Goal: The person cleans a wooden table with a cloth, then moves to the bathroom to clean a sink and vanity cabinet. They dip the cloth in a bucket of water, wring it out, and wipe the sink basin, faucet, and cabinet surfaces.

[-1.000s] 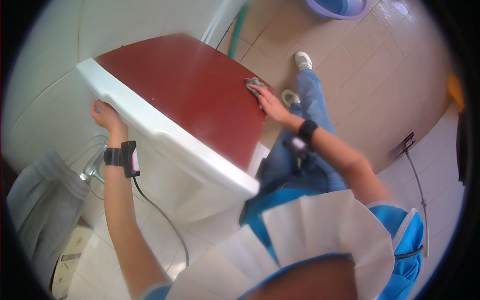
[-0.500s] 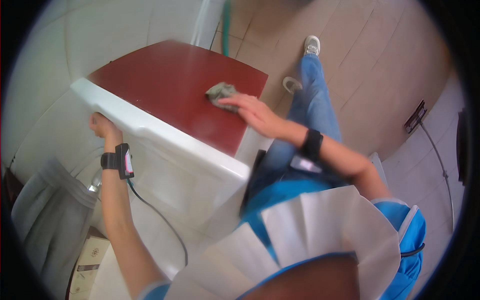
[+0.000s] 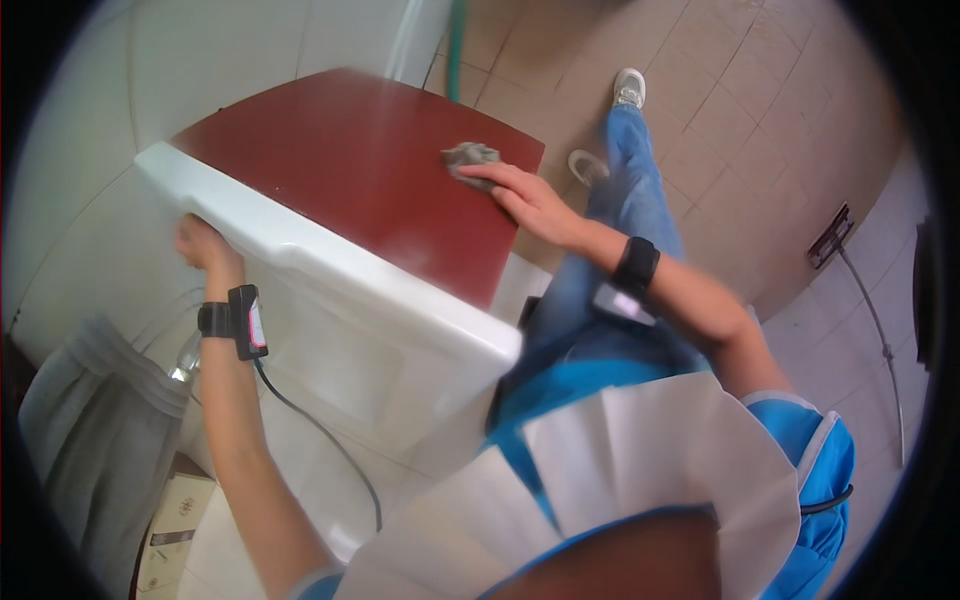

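A dark red panel [image 3: 340, 165] with a curved far edge is joined to a glossy white basin-like piece [image 3: 330, 260] along its near side. My right hand [image 3: 535, 203] presses a crumpled grey cloth [image 3: 473, 160] onto the panel near its right edge, with the fingers over the cloth. At the left, my left hand [image 3: 205, 245] is closed round the lower edge of the white piece. Its fingertips are partly hidden behind the wrist and the rim. Both wrists carry black straps with small boxes.
Grey fabric [image 3: 110, 410] hangs at the left, above a cream patterned box [image 3: 180, 520]. A green hose [image 3: 455, 50] runs at the back. My leg in jeans [image 3: 630, 160] stands on the tiled floor at right. A long-handled floor tool [image 3: 830, 237] leans at far right.
My right hand has slid the cloth right and slightly away across the red panel. The panel and white piece have shifted a little to the right in view. My left hand keeps its hold.
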`<state>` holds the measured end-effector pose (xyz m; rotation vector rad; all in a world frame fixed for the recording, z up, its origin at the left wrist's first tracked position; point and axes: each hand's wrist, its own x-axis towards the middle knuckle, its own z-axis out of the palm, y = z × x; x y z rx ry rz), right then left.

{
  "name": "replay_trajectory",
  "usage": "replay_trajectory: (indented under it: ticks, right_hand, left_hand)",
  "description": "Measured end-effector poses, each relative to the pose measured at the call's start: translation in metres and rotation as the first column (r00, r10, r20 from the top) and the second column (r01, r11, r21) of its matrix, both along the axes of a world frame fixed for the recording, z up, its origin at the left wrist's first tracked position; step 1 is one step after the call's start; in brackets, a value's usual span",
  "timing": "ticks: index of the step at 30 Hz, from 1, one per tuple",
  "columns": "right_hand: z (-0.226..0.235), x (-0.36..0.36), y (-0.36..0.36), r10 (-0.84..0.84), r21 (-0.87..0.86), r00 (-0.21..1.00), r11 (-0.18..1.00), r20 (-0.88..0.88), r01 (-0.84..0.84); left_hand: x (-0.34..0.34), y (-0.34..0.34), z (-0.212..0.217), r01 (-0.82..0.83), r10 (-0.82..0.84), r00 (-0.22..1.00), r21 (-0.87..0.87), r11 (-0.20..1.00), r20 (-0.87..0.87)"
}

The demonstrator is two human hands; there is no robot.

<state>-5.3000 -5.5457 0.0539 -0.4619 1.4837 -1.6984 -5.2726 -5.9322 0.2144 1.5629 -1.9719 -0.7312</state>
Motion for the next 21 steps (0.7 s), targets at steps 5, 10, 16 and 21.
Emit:
replay_trajectory:
  ticks: [5,10,16,21]
  right_hand:
    - [-0.037,-0.008,-0.011,0.062,-0.062,0.995,0.996,-0.083,-0.067]
    - [-0.123,-0.001,0.008,0.009,0.213,0.961,0.975,0.275,-0.070]
    - [-0.041,0.002,0.014,0.049,-0.035,0.997,0.998,-0.059,-0.051]
    - [0.080,-0.008,0.006,0.059,-0.320,0.987,0.942,-0.147,-0.104]
  left_hand:
    - [-0.001,-0.005,-0.001,-0.011,0.011,1.000,0.029,1.000,0.019]
    - [-0.007,0.006,0.000,-0.020,0.026,0.997,0.073,0.997,-0.075]
    - [0.011,-0.029,-0.016,0.072,-0.073,0.997,0.054,0.996,0.017]
    - [0.024,-0.069,-0.023,0.175,-0.176,0.983,0.013,0.984,0.054]
